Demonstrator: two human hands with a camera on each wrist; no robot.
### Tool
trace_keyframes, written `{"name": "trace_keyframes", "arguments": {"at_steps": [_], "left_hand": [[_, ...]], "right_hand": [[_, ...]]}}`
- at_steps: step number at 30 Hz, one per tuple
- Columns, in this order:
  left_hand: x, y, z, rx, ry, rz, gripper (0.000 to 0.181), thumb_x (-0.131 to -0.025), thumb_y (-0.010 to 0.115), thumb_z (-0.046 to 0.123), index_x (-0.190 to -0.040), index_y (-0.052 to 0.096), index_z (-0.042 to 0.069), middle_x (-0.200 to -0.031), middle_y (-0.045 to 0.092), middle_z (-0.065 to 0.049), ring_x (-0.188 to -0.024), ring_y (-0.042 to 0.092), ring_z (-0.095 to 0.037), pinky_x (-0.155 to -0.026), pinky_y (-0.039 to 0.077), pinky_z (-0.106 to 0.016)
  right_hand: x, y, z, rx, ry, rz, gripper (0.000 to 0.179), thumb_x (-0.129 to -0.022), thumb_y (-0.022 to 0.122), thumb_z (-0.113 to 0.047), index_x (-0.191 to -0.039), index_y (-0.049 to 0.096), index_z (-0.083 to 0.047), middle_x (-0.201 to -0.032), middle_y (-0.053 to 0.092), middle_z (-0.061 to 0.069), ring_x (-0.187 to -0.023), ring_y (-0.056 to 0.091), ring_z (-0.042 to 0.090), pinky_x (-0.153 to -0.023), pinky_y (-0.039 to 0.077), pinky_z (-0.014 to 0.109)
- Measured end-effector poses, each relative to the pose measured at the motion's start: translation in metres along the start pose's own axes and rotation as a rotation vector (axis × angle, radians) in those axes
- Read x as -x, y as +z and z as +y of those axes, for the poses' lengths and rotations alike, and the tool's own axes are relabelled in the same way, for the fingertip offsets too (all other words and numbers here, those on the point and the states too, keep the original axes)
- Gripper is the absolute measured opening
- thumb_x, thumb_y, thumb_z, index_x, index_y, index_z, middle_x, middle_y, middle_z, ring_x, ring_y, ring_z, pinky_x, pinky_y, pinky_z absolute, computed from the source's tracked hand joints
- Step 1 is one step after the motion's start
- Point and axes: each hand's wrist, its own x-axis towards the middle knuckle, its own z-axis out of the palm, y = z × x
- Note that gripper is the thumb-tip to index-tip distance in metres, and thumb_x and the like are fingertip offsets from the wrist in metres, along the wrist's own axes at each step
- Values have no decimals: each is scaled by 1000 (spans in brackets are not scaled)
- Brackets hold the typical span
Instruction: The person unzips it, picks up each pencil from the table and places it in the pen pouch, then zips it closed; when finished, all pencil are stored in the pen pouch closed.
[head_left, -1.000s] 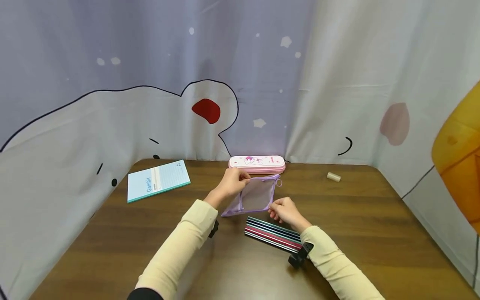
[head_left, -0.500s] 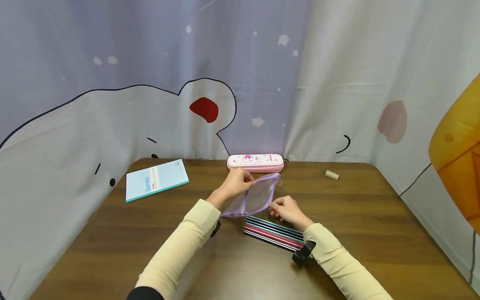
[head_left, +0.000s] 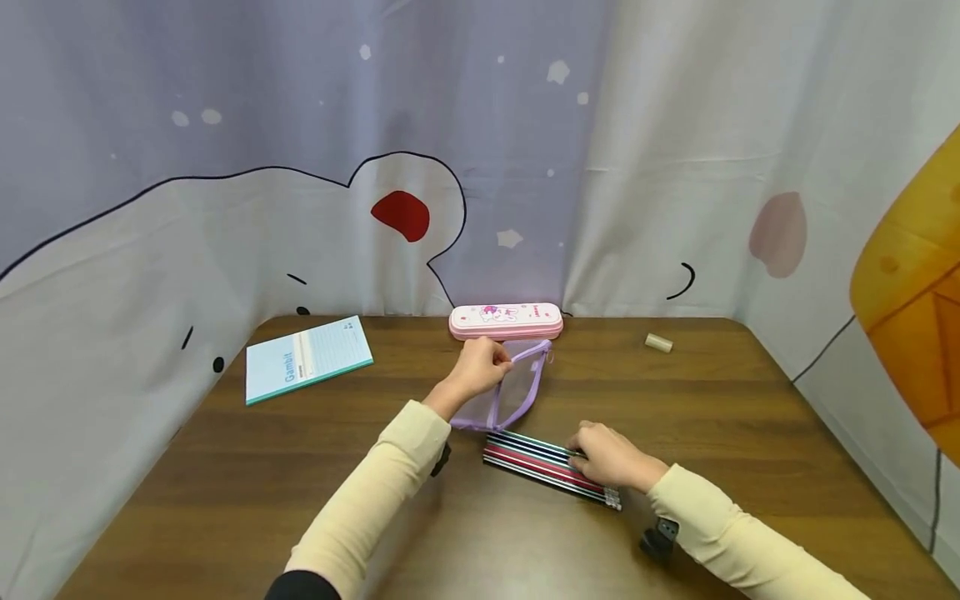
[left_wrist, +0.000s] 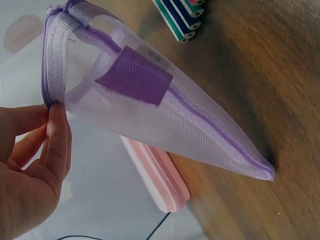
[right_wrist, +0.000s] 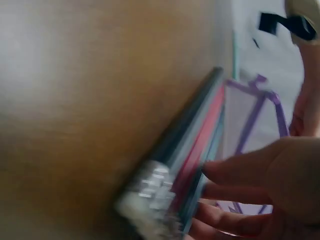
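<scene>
Wooden table (head_left: 750, 417), right edge (head_left: 840, 450) well beyond pencils (head_left: 534, 464), left hand (head_left: 474, 371) pinching pouch (left_wrist: 135, 117)

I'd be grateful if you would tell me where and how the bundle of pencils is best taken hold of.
I would probably grip the bundle of pencils across its middle, by the two long edges, with the right hand coming down from the right. The pencils lie flat, side by side, and their left end sits near the purple mesh pouch.
</scene>
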Motion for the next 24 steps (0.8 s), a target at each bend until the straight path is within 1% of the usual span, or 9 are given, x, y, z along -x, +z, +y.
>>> {"name": "trace_keyframes", "arguments": {"at_steps": [3, 6, 8, 10, 17, 20, 24], "left_hand": [[0, 1, 0, 3, -21, -1, 9, -76, 64, 12, -76, 71, 6, -67, 67, -2, -60, 55, -8, -58, 44, -18], [0, 0, 0, 11, -29, -6, 10, -77, 64, 12, -80, 71, 5, -69, 67, -3, -61, 55, -9, -59, 44, -20], [0, 0, -1, 14, -23, -6, 11, -77, 64, 11, -82, 71, 4, -69, 67, -3, -61, 54, -10, -59, 44, -20], [0, -1, -1, 12, -11, -4, 12, -77, 64, 11, -83, 71, 4, -70, 67, -3, -61, 53, -10, -59, 43, -20], [1, -2, -3, 3, 9, 14, 11, -77, 64, 11, -83, 72, 5, -67, 66, -3, -60, 50, -8, -57, 41, -20], [1, -3, -4, 5, 11, 20, 12, -77, 63, 11, -83, 72, 4, -66, 65, -3, -59, 49, -8, -57, 40, -20], [1, -4, -6, 8, 9, 27, 13, -78, 63, 11, -84, 72, 4, -65, 64, -3, -58, 48, -8, -56, 39, -20]], "right_hand": [[3, 4, -3, 34, 20, 40, 16, -74, 62, -8, -60, 58, -14, -63, 48, -2, -58, 41, 7, -46, 31, 21], [3, 5, -4, 23, 43, 67, 8, -73, 64, -7, -67, 64, -11, -66, 52, -2, -60, 46, 8, -47, 35, 22], [0, 6, -3, 5, 54, 74, 2, -72, 65, -6, -72, 66, -8, -67, 54, 0, -61, 48, 9, -49, 37, 23], [-2, 5, -2, -12, 65, 77, 5, -71, 66, -5, -76, 66, -6, -69, 56, 1, -62, 50, 9, -51, 39, 23], [-5, 2, -1, -47, 67, 48, 8, -70, 62, -1, -70, 62, -9, -63, 51, -5, -57, 44, 6, -48, 34, 19], [-3, -2, 0, -54, 65, 53, 10, -70, 61, 1, -70, 63, -9, -60, 52, -7, -55, 44, 5, -47, 34, 19], [3, -10, 7, -71, 85, 59, 11, -69, 59, 3, -72, 64, -7, -57, 50, -8, -52, 41, 3, -47, 33, 18]]}}
